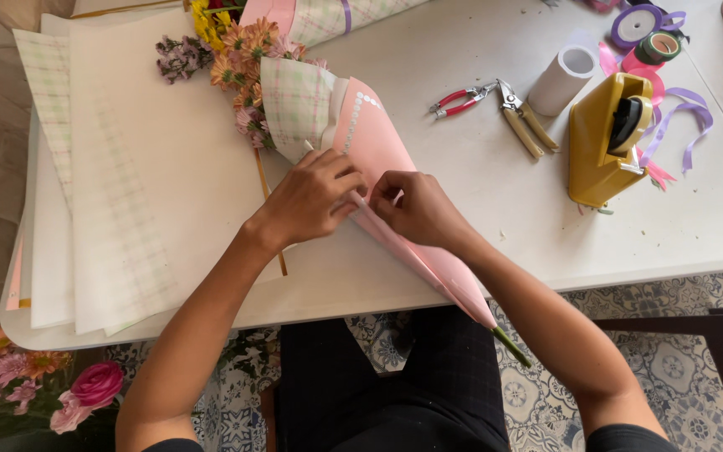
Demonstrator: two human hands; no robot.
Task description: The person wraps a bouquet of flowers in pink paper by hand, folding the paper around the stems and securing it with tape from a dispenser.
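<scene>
A flower bouquet (236, 63) of orange, purple and yellow blooms lies on the white table (479, 209), rolled in pink wrapping paper (378, 142) with a checked inner sheet (294, 100). My left hand (311, 197) and my right hand (416, 209) meet at the middle of the cone, both pinching the pink paper's edge. The cone narrows toward me and green stems (512, 346) stick out past the table's front edge.
A stack of pale wrapping sheets (102, 167) covers the table's left side. To the right lie red-handled pliers (462, 102), pruning shears (525, 121), a white roll (564, 77), a yellow tape dispenser (600, 142), and ribbons (679, 109). More flowers (35, 381) stand below the left edge.
</scene>
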